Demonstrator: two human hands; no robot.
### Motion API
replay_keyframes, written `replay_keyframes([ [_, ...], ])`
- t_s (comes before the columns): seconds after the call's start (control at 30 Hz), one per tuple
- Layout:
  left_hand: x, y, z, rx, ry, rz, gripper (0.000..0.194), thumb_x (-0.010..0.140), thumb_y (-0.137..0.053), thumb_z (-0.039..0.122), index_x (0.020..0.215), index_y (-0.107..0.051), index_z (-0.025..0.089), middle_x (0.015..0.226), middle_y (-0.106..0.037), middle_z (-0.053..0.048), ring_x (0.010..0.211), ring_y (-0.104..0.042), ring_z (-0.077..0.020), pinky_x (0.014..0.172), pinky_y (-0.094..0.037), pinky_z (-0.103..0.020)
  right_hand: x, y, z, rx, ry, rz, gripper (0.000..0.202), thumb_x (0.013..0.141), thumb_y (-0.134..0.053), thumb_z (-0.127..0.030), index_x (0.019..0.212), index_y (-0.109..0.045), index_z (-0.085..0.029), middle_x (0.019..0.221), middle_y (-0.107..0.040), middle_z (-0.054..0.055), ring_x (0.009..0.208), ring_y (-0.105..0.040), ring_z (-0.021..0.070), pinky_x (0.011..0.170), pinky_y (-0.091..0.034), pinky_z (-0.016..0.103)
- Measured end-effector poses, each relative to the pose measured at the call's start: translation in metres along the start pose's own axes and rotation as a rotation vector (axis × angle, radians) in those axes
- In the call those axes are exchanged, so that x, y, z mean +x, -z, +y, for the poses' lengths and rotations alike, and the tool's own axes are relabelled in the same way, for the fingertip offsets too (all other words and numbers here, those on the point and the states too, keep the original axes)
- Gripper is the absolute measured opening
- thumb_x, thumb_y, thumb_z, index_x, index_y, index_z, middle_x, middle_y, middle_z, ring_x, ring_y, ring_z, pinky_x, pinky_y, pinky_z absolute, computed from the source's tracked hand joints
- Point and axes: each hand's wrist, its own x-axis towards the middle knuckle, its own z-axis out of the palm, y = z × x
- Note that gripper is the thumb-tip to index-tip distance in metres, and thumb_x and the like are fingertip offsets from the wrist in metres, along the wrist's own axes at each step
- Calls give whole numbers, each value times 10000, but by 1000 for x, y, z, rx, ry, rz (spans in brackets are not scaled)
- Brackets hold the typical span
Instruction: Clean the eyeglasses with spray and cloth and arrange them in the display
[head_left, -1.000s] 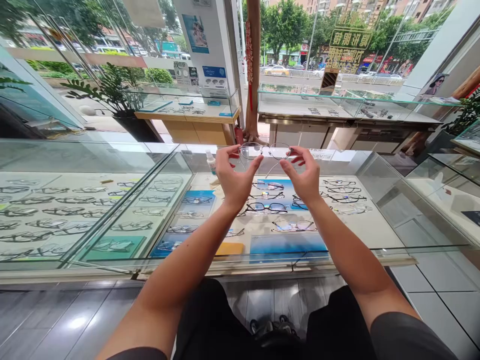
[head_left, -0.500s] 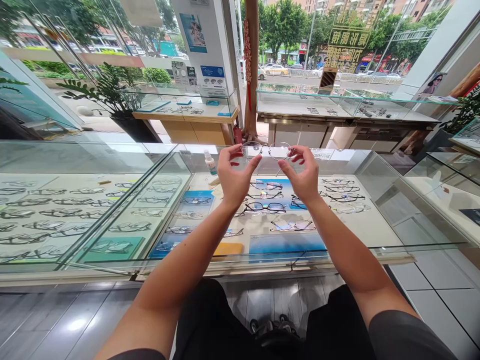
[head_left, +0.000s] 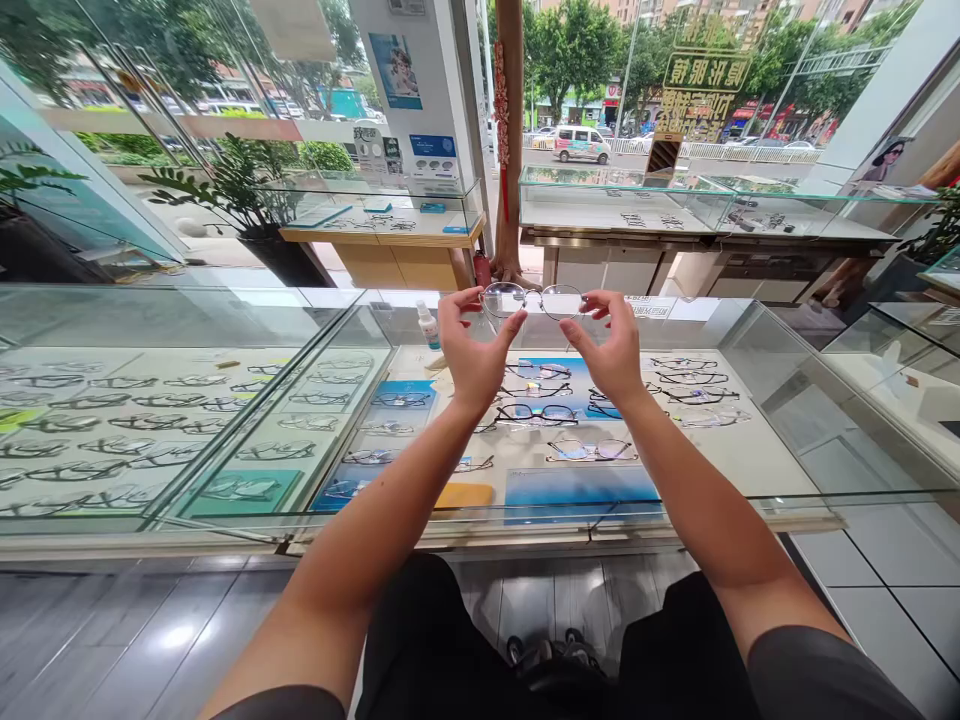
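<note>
A pair of thin-rimmed round eyeglasses [head_left: 532,299] is held up level above the glass counter, its lenses facing me. My left hand [head_left: 476,345] pinches it at the left side, with the thumb near the lower rim. At the opposite end, my right hand [head_left: 609,345] is closed on the right side of the frame. The temples are largely hidden behind the lenses and fingers. Below both hands, several eyeglasses [head_left: 535,414] lie in rows inside the glass display case [head_left: 780,400].
A white spray bottle [head_left: 428,326] stands left of my left hand. Another case section [head_left: 187,440] with rows of eyeglasses extends left. Further glass showcases [head_left: 615,215] line the window, beside a wooden post [head_left: 508,150] and a potted plant [head_left: 259,215].
The view has shifted slightly, so the counter and hands appear a little further right. Both hands keep their hold on the eyeglasses. A van has come into view on the street outside.
</note>
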Motion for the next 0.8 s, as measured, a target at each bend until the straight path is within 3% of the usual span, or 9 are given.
replay_keyframes([
  [0.23, -2, 1, 3, 58, -115, 49, 625, 816, -943, 592, 1254, -658, 250, 1195, -687, -76, 1048, -651, -248, 968, -519, -440, -1, -2, 5, 72, -60, -40, 516, 942, -752, -734, 1233, -641, -322, 1210, -779, 54, 1095, -675, 279, 1003, -533, 509],
  [0.8, -1, 1, 6, 37, -94, 37, 616, 793, -953, 602, 1236, -678, 274, 1218, -703, -86, 1121, -672, -286, 989, -538, -476, -1, -3, 6, 40, -64, -31, 537, 942, -737, -749, 1251, -622, -326, 1301, -760, 76, 1104, -696, 282, 1007, -538, 519],
])
